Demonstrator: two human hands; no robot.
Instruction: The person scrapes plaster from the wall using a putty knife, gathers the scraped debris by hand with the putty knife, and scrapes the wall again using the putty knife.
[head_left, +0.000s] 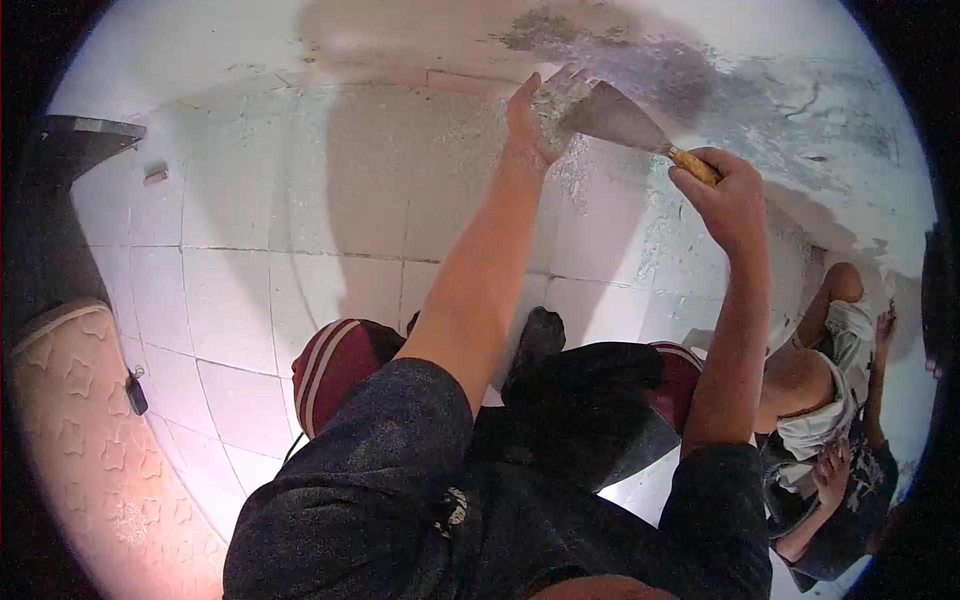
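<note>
My left hand (529, 124) is stretched toward the wall, with a lump of wet, pale grey plaster or putty (559, 112) in its palm. My right hand (724, 195) grips the yellowish handle (696, 166) of a putty knife. Its wide metal blade (622, 120) points left, and the tip meets the lump in my left palm. Past both hands, the lower wall (795, 105) carries rough grey patches and smears. Part of my left fingers is hidden behind the lump.
Pale floor tiles (225, 292) spread below, with crumbs near the wall. A person (814, 405) crouches close on my right, one hand at the wall. Leftward are a patterned pinkish mat (90, 420), a small black object (136, 394), a dark furniture edge (94, 129) and a small block (155, 175).
</note>
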